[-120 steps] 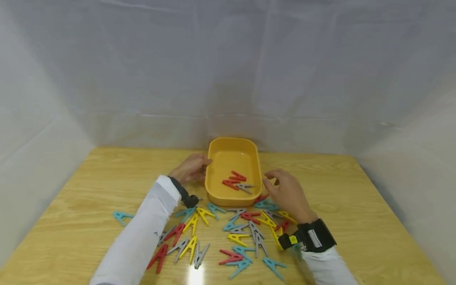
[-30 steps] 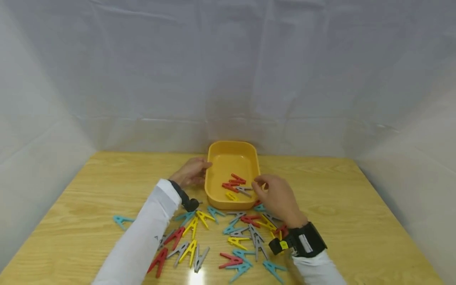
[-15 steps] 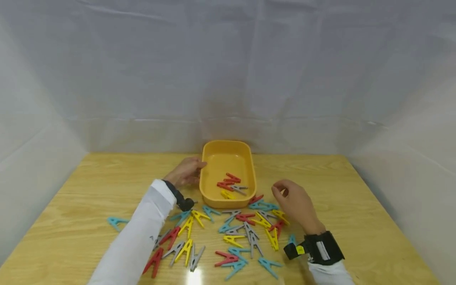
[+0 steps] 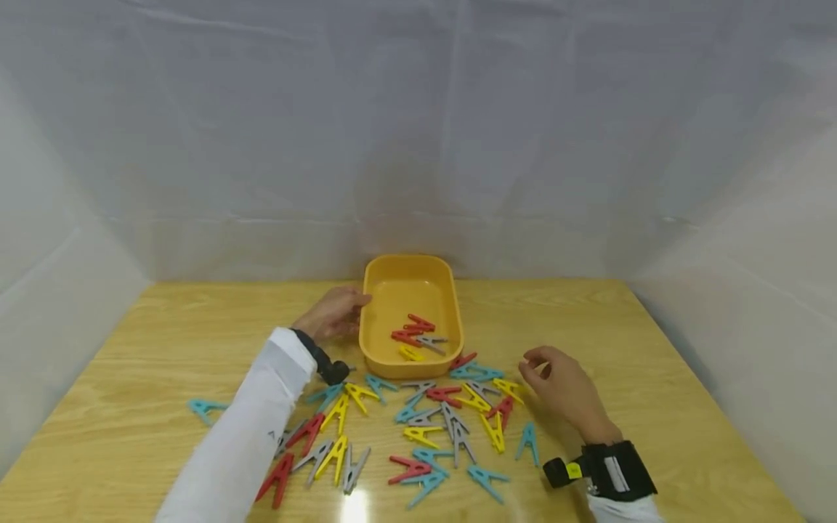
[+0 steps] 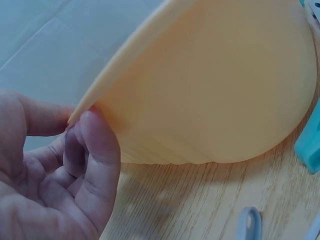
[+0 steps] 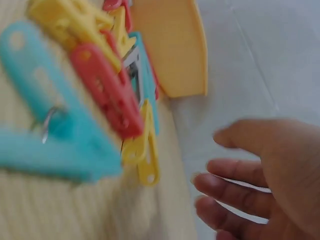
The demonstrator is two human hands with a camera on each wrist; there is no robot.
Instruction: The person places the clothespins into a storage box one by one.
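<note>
An orange-yellow tray stands at the far middle of the wooden table. It holds two red pegs, a grey peg and a yellow peg. My left hand grips the tray's left rim; in the left wrist view the thumb and fingers pinch the tray by that edge. My right hand hovers right of the peg pile with fingers loosely curled and nothing in it. The right wrist view shows the right hand empty beside a yellow peg.
Several red, yellow, teal and grey pegs lie scattered in front of the tray. One teal peg lies apart at the left, another teal peg near my right wrist. White cloth walls enclose the table.
A yellow peg has joined those in the tray. My right hand has drawn back from the tray's right rim to the right and toward me, empty. The left hand has kept its hold.
</note>
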